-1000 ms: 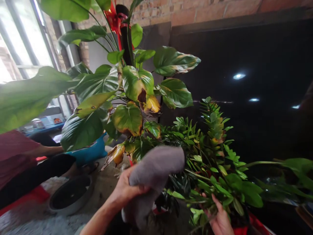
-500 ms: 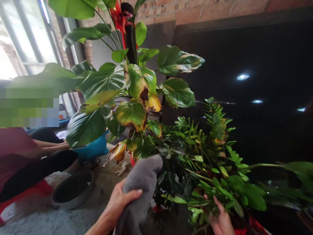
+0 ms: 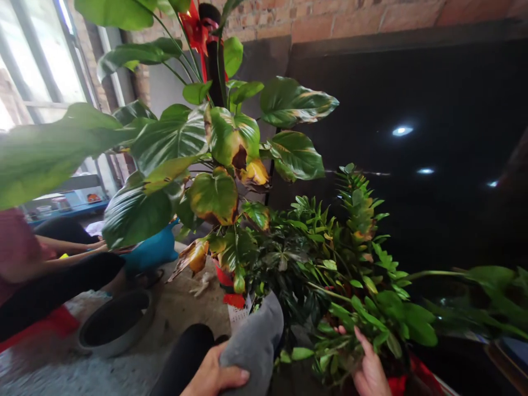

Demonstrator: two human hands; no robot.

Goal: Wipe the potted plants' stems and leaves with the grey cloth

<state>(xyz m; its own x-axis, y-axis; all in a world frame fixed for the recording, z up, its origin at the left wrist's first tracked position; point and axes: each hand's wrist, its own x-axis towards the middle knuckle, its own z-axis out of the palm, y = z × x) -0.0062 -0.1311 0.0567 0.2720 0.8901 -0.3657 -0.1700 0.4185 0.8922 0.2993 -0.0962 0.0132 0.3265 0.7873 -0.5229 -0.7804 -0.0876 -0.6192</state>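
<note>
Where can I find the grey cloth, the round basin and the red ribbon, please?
Grey cloth point(image 3: 256, 342), head view: its broad middle part.
Round basin point(image 3: 110, 348), head view: its near outer wall.
Red ribbon point(image 3: 197, 34), head view: its bunched upper part.

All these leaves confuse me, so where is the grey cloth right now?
In the head view, the grey cloth is at the bottom centre, held in the left hand, to the left of the green leaves by the right hand.

Left hand point(image 3: 212, 369) low, thumb point(image 3: 237, 376) across its grip; right hand point(image 3: 369, 371) with one finger point(image 3: 363, 341) upward.
</note>
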